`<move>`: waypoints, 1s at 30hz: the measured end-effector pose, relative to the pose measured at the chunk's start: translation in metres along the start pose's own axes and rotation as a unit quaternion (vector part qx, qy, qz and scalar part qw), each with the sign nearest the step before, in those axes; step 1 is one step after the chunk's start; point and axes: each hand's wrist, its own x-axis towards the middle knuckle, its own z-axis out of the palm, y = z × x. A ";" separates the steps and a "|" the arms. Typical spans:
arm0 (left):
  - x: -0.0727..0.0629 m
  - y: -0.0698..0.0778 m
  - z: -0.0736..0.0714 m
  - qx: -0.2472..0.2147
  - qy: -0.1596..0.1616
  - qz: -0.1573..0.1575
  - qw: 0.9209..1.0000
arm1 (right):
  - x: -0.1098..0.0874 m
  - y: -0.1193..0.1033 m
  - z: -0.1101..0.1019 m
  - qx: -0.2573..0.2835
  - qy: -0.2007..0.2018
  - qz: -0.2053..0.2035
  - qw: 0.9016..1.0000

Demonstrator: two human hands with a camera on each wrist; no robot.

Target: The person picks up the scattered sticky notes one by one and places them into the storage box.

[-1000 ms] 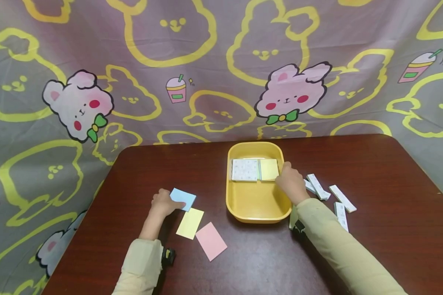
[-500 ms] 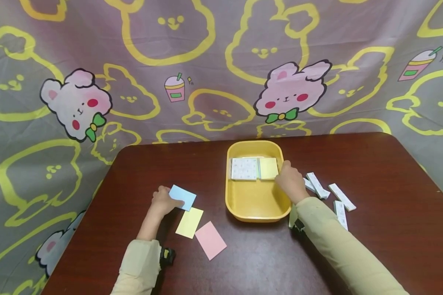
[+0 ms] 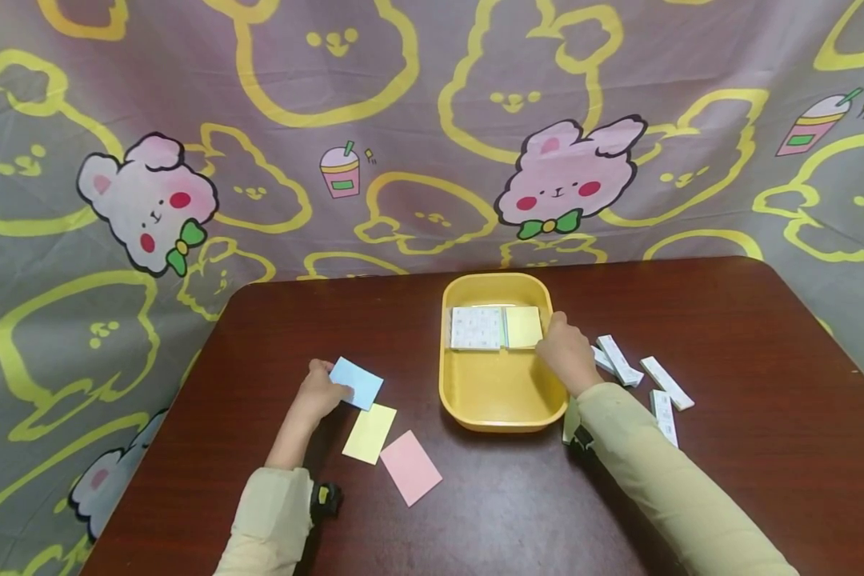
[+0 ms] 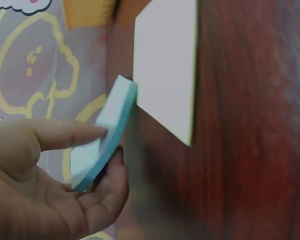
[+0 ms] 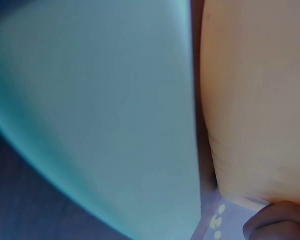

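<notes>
My left hand pinches a light blue sticky note pad at its left side. In the left wrist view the thumb lies over the blue pad with fingers under it, and the pad is tilted up from the table. Just in front lie a yellow sticky note pad and a pink one. My right hand grips the right rim of the yellow plastic tray. Inside its far half sit a white pad with printed marks and a pale yellow pad, side by side.
Several narrow white strip-shaped pads lie scattered right of the tray. In the right wrist view, a pale blue-green pad looms close to the camera beside the tray wall. A patterned curtain hangs behind the table.
My left fingers have closed further on the blue pad's edge, and its near-left side has tipped up slightly. The right hand and tray have stayed in place.
</notes>
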 end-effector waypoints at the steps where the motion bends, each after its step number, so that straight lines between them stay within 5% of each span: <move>1: 0.000 0.001 0.000 -0.021 -0.004 0.000 1.000 | 0.000 0.000 0.000 0.000 0.000 0.000 1.000; 7: -0.003 0.013 0.001 -0.135 -0.021 0.008 0.991 | 0.001 0.001 0.000 -0.003 0.004 -0.002 1.000; 18: 0.000 0.050 0.011 -0.240 0.033 0.077 0.967 | 0.001 0.001 0.001 -0.001 0.000 0.003 1.000; 22: 0.000 0.069 0.019 -0.259 0.037 0.105 0.959 | 0.002 0.001 0.001 -0.001 0.001 0.003 1.000; 30: 0.000 0.107 0.044 -0.256 0.020 0.133 0.957 | 0.001 0.001 0.002 0.003 0.000 -0.001 1.000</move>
